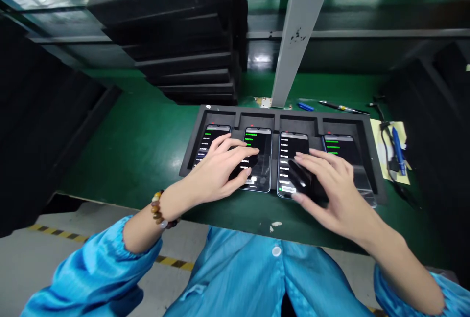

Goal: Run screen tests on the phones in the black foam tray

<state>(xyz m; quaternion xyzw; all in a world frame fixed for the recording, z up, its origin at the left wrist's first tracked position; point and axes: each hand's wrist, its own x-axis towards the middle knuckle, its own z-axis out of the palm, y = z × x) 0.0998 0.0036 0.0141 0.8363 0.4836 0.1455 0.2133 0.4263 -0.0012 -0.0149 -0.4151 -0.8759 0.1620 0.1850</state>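
Observation:
Several smartphones lie side by side in a black foam tray (pixel 253 117), screens lit with lists of text, some lines green. My left hand (pixel 218 168) is open, palm down, over the leftmost phone (pixel 218 130) and the second phone (pixel 262 160); its fingers reach across the second screen. My right hand (pixel 332 187) is open above the third phone (pixel 288 150), fingertips near its screen, and it partly covers the rightmost phone (pixel 345 146). Whether any fingertip touches glass, I cannot tell. Neither hand grips anything.
Tall stacks of black trays (pixel 191 38) stand behind and at both sides. A grey metal post (pixel 293 33) rises behind the tray. Pens (pixel 343 107), a blue pen (pixel 398 150), a dark cable (pixel 387 146) and yellow paper (pixel 403 133) lie on the green table (pixel 121 146).

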